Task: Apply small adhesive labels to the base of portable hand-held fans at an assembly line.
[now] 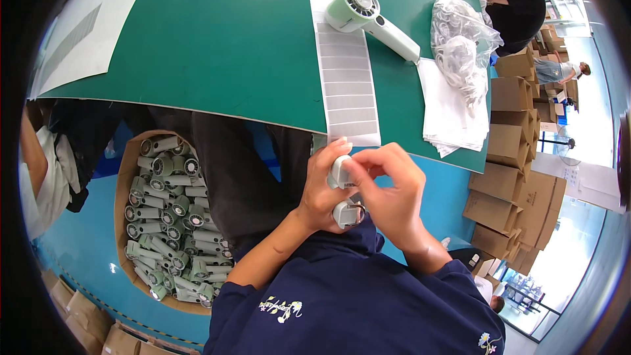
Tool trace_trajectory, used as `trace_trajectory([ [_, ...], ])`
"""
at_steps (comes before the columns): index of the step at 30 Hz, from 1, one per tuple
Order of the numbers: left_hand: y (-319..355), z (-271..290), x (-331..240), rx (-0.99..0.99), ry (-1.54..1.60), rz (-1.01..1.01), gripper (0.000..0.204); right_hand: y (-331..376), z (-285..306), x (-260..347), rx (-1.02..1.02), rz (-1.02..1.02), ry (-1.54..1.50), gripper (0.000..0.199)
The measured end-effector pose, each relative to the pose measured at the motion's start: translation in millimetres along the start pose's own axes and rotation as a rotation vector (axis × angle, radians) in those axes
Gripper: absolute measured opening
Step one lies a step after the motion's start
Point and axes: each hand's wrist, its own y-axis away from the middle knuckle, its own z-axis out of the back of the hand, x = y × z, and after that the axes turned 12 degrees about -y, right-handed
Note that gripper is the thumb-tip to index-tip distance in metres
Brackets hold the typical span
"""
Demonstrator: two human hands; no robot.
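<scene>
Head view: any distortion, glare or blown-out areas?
Head view: strong fisheye, the green table edge bows and the corners go black; windows at right are blown out; the plastic bag glints; both hands, left hand and right hand, stay sharp.

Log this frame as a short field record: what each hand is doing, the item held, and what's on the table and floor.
left hand: grips a pale green handheld fan in front of the body
right hand: fingers pinch at the fan's handle
table: green mat, with a second fan, a strip of grey labels, a clear plastic bag and white sheets
floor, left: cardboard box of fans
right: stacked cardboard boxes
</scene>
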Motion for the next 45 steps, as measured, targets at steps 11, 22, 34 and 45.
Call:
trace_trajectory([
  [11,10.7,-7.3,4.1,-0.02,0.086,0.058,0.041,24.6,36.7,-10.5,0.227,-0.071,-0.4,0.017],
  [22,11.2,-9.0,1.6,0.01,0.011,0.106,0.044,49.6,34.8,-9.4,0.365,0.007,-0.412,0.023],
  [34,69.1,-49.5,101.0,0.223,0.746,0.513,0.047,52.3,11.9,-17.2,0.169,0.012,-0.542,0.009],
  [45,5.3,-9.0,-3.2,0.014,-0.024,0.069,0.041,42.6,39.4,-14.9,0.315,-0.141,-0.398,0.02],
])
